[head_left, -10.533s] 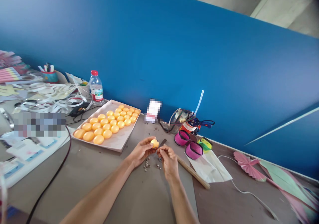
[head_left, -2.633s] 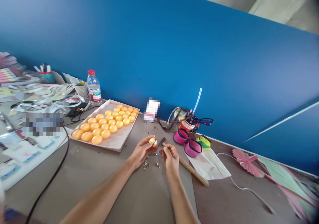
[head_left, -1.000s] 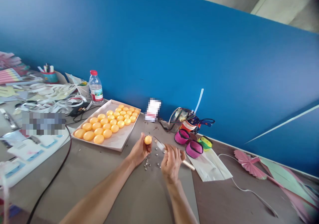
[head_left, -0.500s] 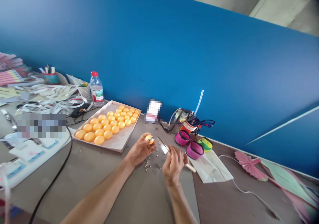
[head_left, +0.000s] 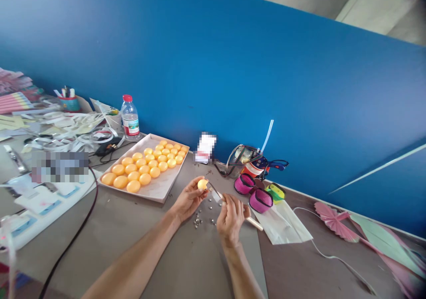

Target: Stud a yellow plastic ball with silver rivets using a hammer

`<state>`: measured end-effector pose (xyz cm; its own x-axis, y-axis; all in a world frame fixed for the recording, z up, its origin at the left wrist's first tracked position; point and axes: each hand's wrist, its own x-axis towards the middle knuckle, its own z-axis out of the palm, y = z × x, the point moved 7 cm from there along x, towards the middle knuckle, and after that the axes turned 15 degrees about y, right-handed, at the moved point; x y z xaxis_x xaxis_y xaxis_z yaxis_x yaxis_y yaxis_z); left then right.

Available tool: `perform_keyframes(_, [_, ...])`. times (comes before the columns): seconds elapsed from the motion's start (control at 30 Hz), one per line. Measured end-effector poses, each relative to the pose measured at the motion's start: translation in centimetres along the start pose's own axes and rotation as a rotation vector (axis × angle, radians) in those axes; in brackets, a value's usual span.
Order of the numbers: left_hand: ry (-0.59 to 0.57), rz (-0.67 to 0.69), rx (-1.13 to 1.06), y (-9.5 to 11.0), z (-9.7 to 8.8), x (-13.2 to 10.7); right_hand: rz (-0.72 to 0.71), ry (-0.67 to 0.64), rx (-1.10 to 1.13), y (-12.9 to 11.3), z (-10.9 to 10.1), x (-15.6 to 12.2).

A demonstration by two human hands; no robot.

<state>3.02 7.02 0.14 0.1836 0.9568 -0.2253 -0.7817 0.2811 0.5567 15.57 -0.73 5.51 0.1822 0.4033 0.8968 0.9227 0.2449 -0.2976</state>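
My left hand [head_left: 188, 198] pinches a small yellow ball [head_left: 202, 184] between thumb and fingertips, lifted a little above the table. My right hand [head_left: 231, 217] is closed round the pale wooden handle of a knife [head_left: 216, 195], whose metal blade points up-left and its tip meets the ball. Several small metal studs [head_left: 203, 214] lie scattered on the grey table just below and between my hands.
A shallow tray [head_left: 162, 190] with several yellow balls sits to the left, a water bottle [head_left: 130, 118] behind it. Pink pouches [head_left: 254, 193], a white paper bag [head_left: 288, 226], a cup of tools [head_left: 254, 164] and paper fans [head_left: 359, 232] lie right. A dark cable [head_left: 75, 232] crosses the left.
Earlier my right hand worked at the ball with the stick lying on the table; it has since picked up the knife and brought its blade tip to the ball.
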Motion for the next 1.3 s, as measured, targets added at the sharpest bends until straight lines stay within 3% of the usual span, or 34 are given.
perform_keyframes(0.17, [-0.017, -0.028, -0.037, 0.04, 0.08, -0.03, 0.020, 0.041, -0.011, 0.09, -0.48, 0.25])
perform_keyframes(0.37, [-0.025, -0.052, -0.059, 0.21, 0.13, -0.05, -0.016, -0.084, 0.029, -0.71, 0.51, 0.05])
perform_keyframes(0.5, [-0.056, -0.062, -0.082, 0.33, 0.43, -0.28, 0.024, 0.021, 0.015, -0.29, -0.24, 0.22])
perform_keyframes(0.67, [-0.058, -0.100, -0.035, 0.05, 0.50, -0.51, -0.008, -0.039, 0.014, -0.47, 0.30, 0.08])
perform_keyframes(0.83, [-0.064, -0.110, -0.066, 0.02, 0.29, -0.42, 0.000, 0.053, 0.000, -0.38, -0.34, 0.33])
perform_keyframes(0.97, [-0.093, -0.137, -0.065, -0.14, 0.41, -0.53, -0.012, -0.024, -0.004, -0.43, 0.19, 0.28])
perform_keyframes(1.1, [-0.086, -0.118, -0.086, -0.08, 0.36, -0.51, -0.015, 0.054, -0.004, -0.35, -0.40, 0.34])
perform_keyframes(1.23, [-0.098, -0.126, -0.065, -0.19, 0.45, -0.60, -0.013, -0.046, 0.007, -0.39, 0.36, 0.05])
perform_keyframes(1.3, [-0.100, -0.131, -0.088, -0.10, 0.49, -0.63, -0.013, -0.032, -0.004, -0.29, 0.29, 0.06])
